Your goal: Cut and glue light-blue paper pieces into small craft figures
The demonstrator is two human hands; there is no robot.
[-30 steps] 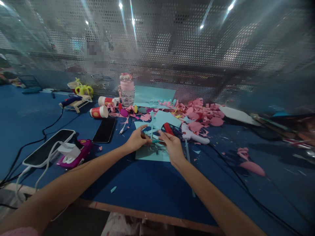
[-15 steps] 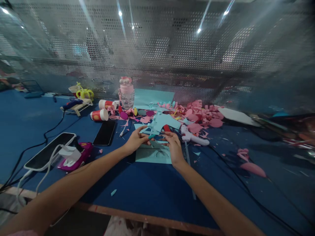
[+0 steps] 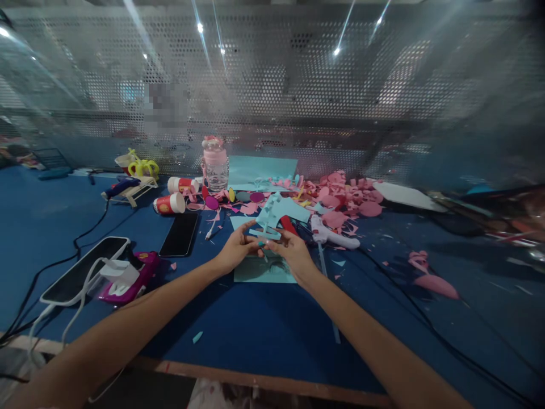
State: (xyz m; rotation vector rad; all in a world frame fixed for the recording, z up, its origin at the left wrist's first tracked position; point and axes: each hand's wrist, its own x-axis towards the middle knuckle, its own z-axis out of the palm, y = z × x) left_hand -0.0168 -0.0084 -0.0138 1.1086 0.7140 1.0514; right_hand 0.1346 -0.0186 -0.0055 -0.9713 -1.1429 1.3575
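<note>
Blue tabletop [image 3: 264,329] runs back to a perforated metal screen [image 3: 306,102], whose glare blurs whatever lies beyond it. In front of the pink-lidded bottle [image 3: 215,165], a little to its right, the left hand [image 3: 235,250] and right hand [image 3: 290,254] meet. Both are pinched shut on the lower end of a light-blue paper cut-out [image 3: 268,218] that rises above them. Their fingertips overlap, so the exact grip is hard to read. A light-blue sheet [image 3: 259,274] lies beneath, partly covered by the hands. Right of the bottle, a white glue gun [image 3: 331,235] lies beside pink scraps [image 3: 347,199] too small to tell apart.
</note>
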